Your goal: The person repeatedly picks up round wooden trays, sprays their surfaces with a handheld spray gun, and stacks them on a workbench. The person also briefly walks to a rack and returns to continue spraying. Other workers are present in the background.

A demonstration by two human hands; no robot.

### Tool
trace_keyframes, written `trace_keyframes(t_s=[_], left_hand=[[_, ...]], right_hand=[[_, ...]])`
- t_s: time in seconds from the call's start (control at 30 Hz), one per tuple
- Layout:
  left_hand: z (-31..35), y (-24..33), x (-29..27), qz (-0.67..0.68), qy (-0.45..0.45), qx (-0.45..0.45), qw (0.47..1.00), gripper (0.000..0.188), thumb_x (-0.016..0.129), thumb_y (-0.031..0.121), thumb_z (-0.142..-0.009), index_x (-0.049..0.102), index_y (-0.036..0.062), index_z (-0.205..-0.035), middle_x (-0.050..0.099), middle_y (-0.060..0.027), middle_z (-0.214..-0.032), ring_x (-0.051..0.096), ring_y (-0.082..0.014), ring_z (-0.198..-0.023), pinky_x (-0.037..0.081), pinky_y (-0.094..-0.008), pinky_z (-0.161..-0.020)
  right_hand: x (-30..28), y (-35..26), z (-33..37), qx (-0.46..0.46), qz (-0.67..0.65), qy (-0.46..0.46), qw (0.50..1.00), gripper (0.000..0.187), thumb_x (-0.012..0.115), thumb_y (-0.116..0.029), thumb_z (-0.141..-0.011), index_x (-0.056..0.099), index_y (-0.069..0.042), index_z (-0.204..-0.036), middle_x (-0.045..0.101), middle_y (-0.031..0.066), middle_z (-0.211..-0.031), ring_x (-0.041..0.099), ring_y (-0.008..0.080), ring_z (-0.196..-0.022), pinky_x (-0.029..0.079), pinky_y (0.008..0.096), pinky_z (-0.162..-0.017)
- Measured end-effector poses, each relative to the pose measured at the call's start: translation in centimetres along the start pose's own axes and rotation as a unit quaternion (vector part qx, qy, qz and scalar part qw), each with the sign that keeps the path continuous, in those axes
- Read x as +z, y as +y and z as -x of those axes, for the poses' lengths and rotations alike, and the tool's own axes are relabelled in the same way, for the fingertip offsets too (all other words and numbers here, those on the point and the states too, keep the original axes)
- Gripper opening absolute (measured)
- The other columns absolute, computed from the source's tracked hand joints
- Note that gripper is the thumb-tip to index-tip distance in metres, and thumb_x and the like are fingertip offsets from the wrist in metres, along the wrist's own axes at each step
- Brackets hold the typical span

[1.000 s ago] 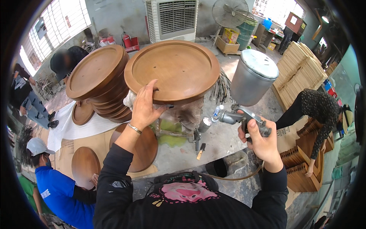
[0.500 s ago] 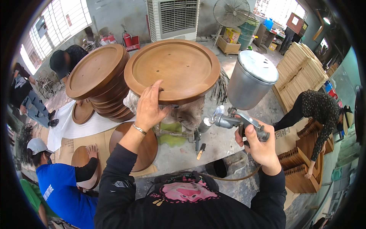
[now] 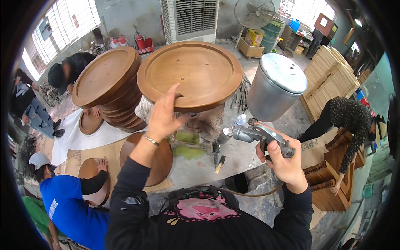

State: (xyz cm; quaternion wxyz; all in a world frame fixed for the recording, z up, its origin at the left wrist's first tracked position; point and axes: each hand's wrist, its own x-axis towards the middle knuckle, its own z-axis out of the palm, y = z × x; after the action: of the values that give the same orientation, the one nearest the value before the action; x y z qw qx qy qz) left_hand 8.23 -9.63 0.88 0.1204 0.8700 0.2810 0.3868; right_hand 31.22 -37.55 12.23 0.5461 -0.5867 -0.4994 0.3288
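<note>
A round wooden tray-like top (image 3: pixel 189 71) with a raised rim and small holes lies on a cloth-covered support (image 3: pixel 204 123) in front of me. My left hand (image 3: pixel 164 114) is at its near rim, fingers stretched out and apart, fingertips over the edge. Whether the thumb touches the underside is hard to tell. In my right hand (image 3: pixel 287 160) is a metal spray gun (image 3: pixel 254 134), its nozzle pointing left towards the space below the round top. A large silver lidded cup (image 3: pixel 273 91) sits above the gun. A hose (image 3: pixel 258 193) runs below my right wrist.
At left stands a stack of round wooden tops (image 3: pixel 106 79); another disc (image 3: pixel 152 166) rests below my left forearm. A co-worker in blue (image 3: pixel 71 204) handles a disc; another bends over slatted wood (image 3: pixel 333 183) at right. A plastic bottle (image 3: pixel 240 120) stands beyond the nozzle.
The round top has turned a little on its support, its holes shifting position. My left hand has stayed at the near rim; the spray gun and cup have shifted slightly.
</note>
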Motion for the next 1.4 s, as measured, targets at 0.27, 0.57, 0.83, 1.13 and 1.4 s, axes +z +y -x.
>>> trace_keyframes(t_s=[0.27,0.57,0.83,1.13,1.4], left_hand=[[-0.9,-4.7,-5.3,-0.009,-0.056,-0.021,0.998,0.101,0.095,0.015,-0.066,0.043,0.0033,-0.151,0.066,-0.0210,-0.126,0.061,-0.0407,-0.121,0.049,-0.0467,-0.107],[0.1,-3.0,-3.2,-0.023,-0.028,0.043,0.998,0.100,0.095,0.017,-0.064,0.044,0.0033,-0.148,0.068,-0.0195,-0.118,0.061,-0.0430,-0.120,0.046,-0.0496,-0.112],[-0.1,-1.8,-2.5,-0.038,-0.013,-0.014,0.999,0.109,0.096,0.019,-0.063,0.037,0.0014,-0.153,0.069,-0.0190,-0.120,0.058,-0.0404,-0.129,0.038,-0.0526,-0.121],[-1.3,-2.7,-4.7,-0.051,-0.050,0.018,0.997,0.111,0.096,0.020,-0.063,0.037,0.0028,-0.154,0.072,-0.0162,-0.115,0.063,-0.0378,-0.124,0.034,-0.0522,-0.124],[-0.3,0.4,-0.7,-0.061,0.020,0.048,0.997,0.105,0.096,0.020,-0.062,0.041,0.0031,-0.150,0.070,-0.0172,-0.112,0.063,-0.0402,-0.118,0.042,-0.0506,-0.118]], right_hand=[[-0.5,1.1,-1.4,-0.010,0.070,0.102,0.992,0.048,0.069,-0.033,-0.106,0.067,0.002,-0.139,0.061,-0.0012,-0.078,0.055,0.0064,-0.071,0.046,0.0225,-0.064],[-0.1,-0.1,0.0,0.011,-0.005,-0.007,1.000,0.050,0.067,-0.033,-0.107,0.065,0.004,-0.140,0.065,0.0027,-0.082,0.059,0.0090,-0.074,0.050,0.0246,-0.067],[-0.2,0.5,-1.6,0.019,0.052,0.088,0.995,0.053,0.064,-0.039,-0.108,0.066,0.003,-0.139,0.063,0.0012,-0.076,0.055,0.0069,-0.067,0.043,0.0223,-0.058],[-0.3,-0.1,-0.6,-0.012,0.041,0.059,0.997,0.054,0.064,-0.040,-0.107,0.065,0.004,-0.139,0.063,0.0024,-0.079,0.055,0.0074,-0.068,0.043,0.0226,-0.059],[0.3,-0.1,-0.1,0.004,0.032,0.031,0.999,0.062,0.064,-0.048,-0.106,0.065,0.003,-0.140,0.064,0.0030,-0.076,0.053,0.0064,-0.062,0.038,0.0213,-0.053]])
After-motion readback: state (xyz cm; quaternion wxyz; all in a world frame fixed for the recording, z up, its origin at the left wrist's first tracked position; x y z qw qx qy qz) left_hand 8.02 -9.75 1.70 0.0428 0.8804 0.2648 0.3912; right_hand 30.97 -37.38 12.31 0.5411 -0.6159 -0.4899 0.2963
